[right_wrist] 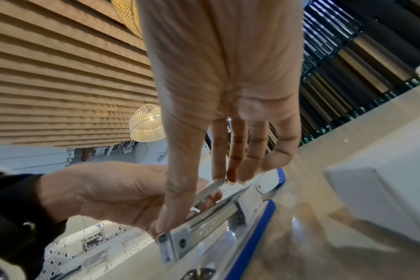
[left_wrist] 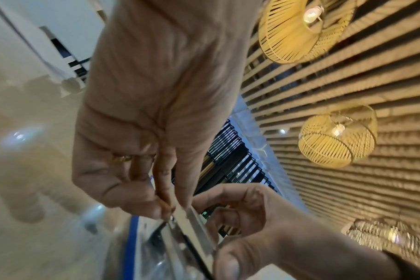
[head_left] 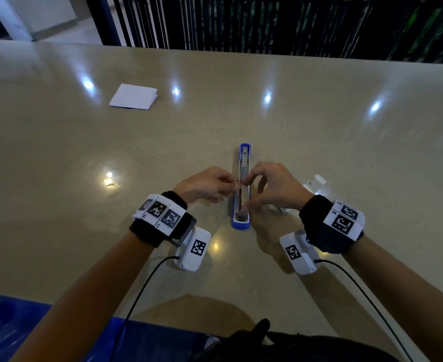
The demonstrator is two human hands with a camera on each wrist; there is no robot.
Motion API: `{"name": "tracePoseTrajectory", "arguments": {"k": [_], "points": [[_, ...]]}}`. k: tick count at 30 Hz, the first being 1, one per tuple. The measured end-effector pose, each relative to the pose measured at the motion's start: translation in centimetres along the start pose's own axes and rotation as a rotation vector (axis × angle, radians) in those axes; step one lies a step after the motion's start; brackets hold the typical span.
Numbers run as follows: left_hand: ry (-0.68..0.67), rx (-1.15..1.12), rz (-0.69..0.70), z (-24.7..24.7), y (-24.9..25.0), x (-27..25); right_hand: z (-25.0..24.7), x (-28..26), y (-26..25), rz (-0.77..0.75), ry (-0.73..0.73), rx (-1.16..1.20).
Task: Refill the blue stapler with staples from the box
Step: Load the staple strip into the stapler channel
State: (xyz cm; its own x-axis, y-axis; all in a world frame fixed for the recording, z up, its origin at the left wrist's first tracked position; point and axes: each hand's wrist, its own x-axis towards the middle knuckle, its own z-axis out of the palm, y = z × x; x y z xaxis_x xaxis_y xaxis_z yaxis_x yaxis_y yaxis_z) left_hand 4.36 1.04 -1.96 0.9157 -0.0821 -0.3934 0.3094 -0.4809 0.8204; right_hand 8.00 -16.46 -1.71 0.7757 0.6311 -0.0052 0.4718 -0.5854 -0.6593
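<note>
both hands, left hand (head_left: 206, 184) and right hand (head_left: 272, 186), pinch the strip of staples (left_wrist: 196, 228) over the blue stapler (head_left: 241, 188), which lies open on the tabletop (head_left: 319, 131). best to keep the strip level and square with the metal channel (right_wrist: 211, 217), then lower it gently so it doesn't snap. the white box (head_left: 314, 184) sits just beside the right hand.

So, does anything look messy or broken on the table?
Nothing looks broken. The blue stapler lies opened flat for refilling. One small oddity: a tiny glinting bit lies alone on the table, left of the left hand, maybe stray staples, too small to tell.
</note>
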Motion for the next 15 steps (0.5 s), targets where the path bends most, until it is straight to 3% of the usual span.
{"name": "tracePoseTrajectory", "arguments": {"k": [8, 15], "points": [[-0.036, -0.076, -0.018, 0.02, -0.32, 0.11, 0.27, 0.69, -0.13, 0.130, -0.098, -0.022], [-0.052, -0.089, -0.015, 0.24, -0.25, 0.22, 0.30, 0.57, -0.12, 0.180, -0.089, 0.049]]}}
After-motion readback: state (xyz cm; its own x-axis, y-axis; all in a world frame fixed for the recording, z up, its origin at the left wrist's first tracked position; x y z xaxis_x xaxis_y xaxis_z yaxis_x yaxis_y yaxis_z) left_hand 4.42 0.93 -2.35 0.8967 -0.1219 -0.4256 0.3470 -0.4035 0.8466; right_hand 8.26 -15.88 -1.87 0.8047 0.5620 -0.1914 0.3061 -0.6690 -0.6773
